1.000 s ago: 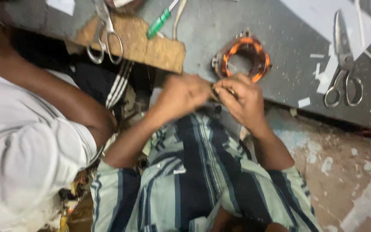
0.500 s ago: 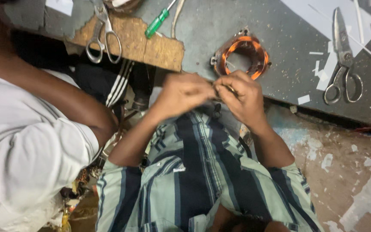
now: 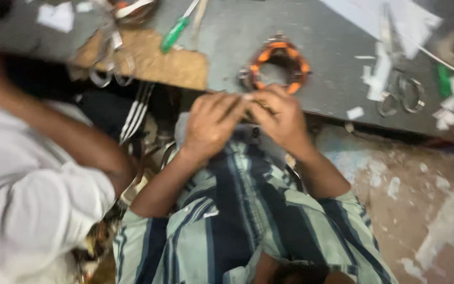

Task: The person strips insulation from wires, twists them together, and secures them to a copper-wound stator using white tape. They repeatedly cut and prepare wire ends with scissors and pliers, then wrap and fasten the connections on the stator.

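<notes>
Left hand [image 3: 211, 123]: fingers curled, pinched together on something small at the desk edge; blur hides what it is.
Right hand [image 3: 279, 118]: grip closed, fingertips meeting the left's.
Stator [image 3: 275, 64]: orange-wound ring on the grey desk [image 3: 332, 68], just beyond the knuckles, apart from both hands.
Nearby: green screwdriver [image 3: 174, 34], scissors [image 3: 400, 94], paper scraps.
Neighbour: a white sleeve [image 3: 32, 194] close on the left.
Risk: the small pinched piece could slip and drop into the lap, judging by the fingertip-only hold.

Small dark piece [image 3: 253, 111] pinched btwn both hands' fingertips, right at the table edge, over the striped lap. Mostly hidden & blurred, shape can't be told. Sits just below the orange-wound ring.
</notes>
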